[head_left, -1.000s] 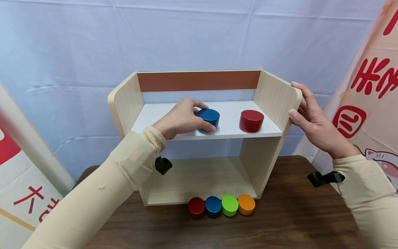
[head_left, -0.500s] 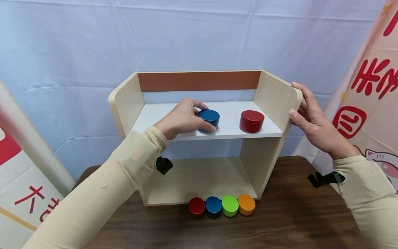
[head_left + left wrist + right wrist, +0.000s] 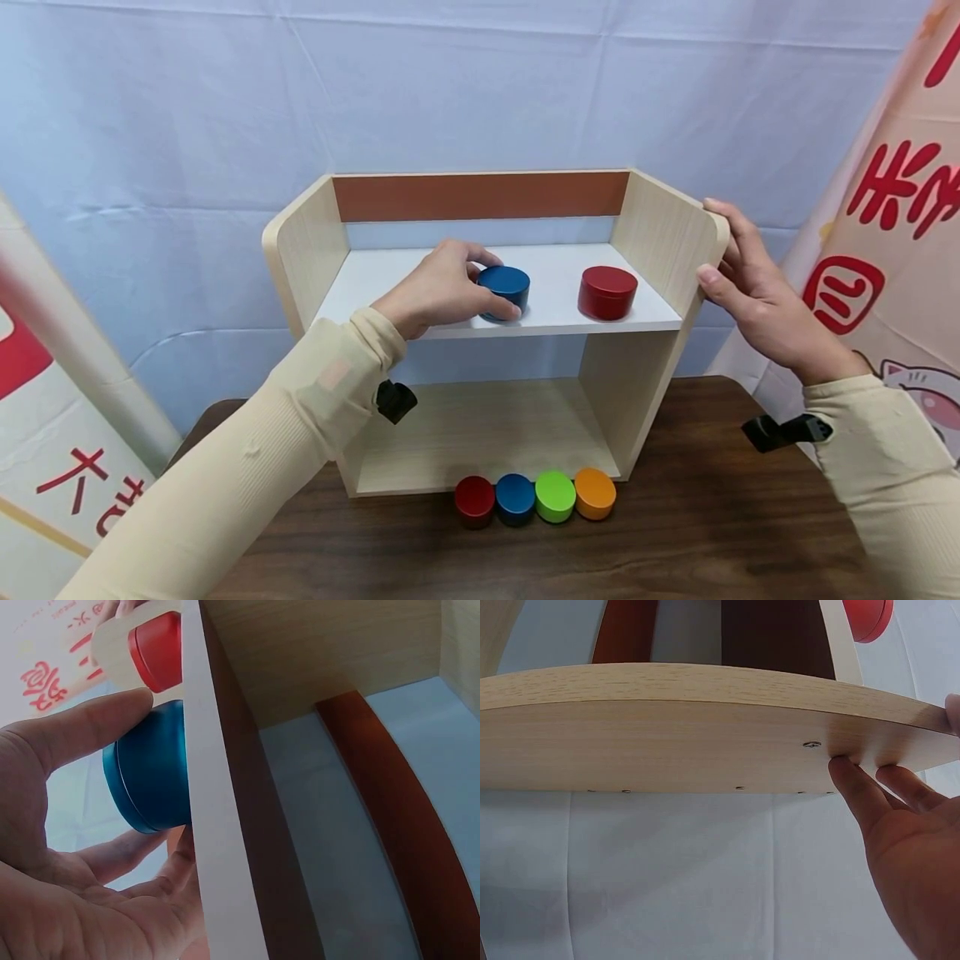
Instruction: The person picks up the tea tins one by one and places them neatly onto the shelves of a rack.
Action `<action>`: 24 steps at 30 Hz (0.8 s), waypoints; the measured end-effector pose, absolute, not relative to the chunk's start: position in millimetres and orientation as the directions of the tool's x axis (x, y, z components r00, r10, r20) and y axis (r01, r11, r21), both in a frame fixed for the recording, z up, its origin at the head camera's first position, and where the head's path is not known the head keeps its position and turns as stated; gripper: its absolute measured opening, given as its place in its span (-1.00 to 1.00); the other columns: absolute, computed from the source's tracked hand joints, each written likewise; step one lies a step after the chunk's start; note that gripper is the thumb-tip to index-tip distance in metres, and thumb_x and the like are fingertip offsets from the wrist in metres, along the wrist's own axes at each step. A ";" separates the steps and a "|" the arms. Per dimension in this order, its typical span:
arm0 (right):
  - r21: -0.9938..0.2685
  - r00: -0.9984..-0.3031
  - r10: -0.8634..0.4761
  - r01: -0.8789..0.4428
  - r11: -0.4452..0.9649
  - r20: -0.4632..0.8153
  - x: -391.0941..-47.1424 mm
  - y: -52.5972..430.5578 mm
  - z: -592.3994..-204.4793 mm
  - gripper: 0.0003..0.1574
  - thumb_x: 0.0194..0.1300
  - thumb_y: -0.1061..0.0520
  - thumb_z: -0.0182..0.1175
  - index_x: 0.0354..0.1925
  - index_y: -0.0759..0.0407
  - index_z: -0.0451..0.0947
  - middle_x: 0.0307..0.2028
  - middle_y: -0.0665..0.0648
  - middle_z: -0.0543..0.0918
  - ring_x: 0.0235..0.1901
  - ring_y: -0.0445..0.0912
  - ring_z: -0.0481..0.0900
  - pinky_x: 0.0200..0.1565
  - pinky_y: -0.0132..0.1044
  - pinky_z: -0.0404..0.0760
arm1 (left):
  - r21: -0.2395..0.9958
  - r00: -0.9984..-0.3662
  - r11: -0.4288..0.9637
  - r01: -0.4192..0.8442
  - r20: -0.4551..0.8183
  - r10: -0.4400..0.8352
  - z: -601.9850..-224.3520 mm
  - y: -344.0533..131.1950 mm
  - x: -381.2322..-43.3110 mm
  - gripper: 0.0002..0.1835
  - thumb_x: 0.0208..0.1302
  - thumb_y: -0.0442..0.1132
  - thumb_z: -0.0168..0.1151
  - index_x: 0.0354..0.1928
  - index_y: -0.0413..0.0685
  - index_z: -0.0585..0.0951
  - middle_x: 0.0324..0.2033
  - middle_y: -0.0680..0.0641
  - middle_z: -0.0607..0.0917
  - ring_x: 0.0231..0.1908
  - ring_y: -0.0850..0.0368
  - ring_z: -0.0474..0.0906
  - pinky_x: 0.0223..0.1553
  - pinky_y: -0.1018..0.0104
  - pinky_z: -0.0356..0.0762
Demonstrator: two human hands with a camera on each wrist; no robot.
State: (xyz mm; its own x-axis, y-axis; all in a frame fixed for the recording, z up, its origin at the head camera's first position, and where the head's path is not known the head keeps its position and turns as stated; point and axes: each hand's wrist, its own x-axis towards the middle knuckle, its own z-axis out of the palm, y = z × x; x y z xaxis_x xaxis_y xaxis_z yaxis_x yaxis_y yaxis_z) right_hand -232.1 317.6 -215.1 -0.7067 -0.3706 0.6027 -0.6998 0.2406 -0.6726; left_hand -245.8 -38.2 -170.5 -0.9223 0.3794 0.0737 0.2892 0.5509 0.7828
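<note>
On the white upper board of a small wooden shelf (image 3: 487, 331), my left hand (image 3: 442, 287) holds a blue round tin (image 3: 506, 283). In the left wrist view, the thumb lies along one side of the blue tin (image 3: 154, 769) and the fingers curl round the other; its base meets the board. My right hand (image 3: 765, 292) grips the upper front corner of the right side panel (image 3: 671, 233), thumb on the front edge. Its other fingertips (image 3: 841, 763) press the panel's outer face in the right wrist view. A red round tin (image 3: 607, 293) stands right of the blue one.
Along the shelf's lower front stand several smaller round tins in a row: red (image 3: 475, 500), blue (image 3: 514, 498), green (image 3: 555, 496) and orange (image 3: 595, 493). They sit on the dark wooden table (image 3: 712, 517). A pale cloth (image 3: 480, 83) hangs behind the shelf.
</note>
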 end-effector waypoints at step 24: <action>-0.671 -0.702 -0.374 -0.704 0.232 0.606 -231.9 317.5 -215.6 -0.08 0.51 0.46 -0.15 0.62 -0.09 -0.16 0.37 0.16 0.22 0.20 0.03 0.25 0.01 -0.51 0.46 | 0.761 -0.935 0.589 0.272 0.062 0.350 -169.3 -48.9 -236.0 -0.17 0.13 -0.07 0.54 0.43 0.01 0.38 0.14 -0.17 0.55 -0.03 -0.06 0.59 -0.01 0.07 0.57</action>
